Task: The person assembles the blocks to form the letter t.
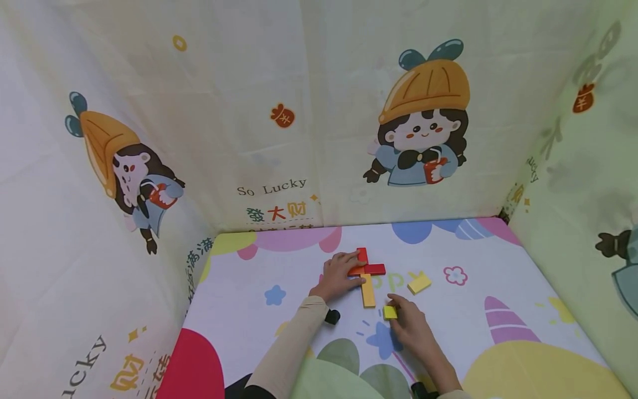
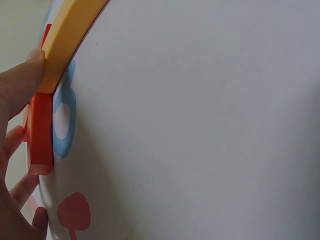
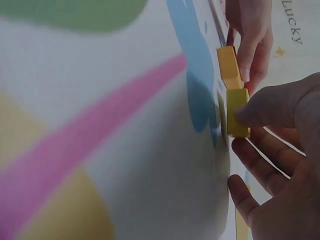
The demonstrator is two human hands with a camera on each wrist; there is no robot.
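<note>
Fingers of the right hand (image 1: 411, 326) pinch a yellow block (image 1: 390, 313); a nudge from the spread left hand (image 1: 340, 277) could skew the light-orange block (image 1: 368, 292).

Left grip (image 2: 5, 187): thumb on yellow-orange block (image 2: 65, 42), which meets the top end of red-orange block (image 2: 41, 130). Other fingers left of and below red-orange block; contact hard to call, dim. Desk (image 2: 200, 125) right of it: blue print (image 2: 72, 120) beside, pink print (image 2: 74, 212) below.

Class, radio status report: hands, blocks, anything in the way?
Left hand touching orange block. Right hand pinching yellow block, apart from the orange one. Another yellow block lies farther right, not between them.
</note>
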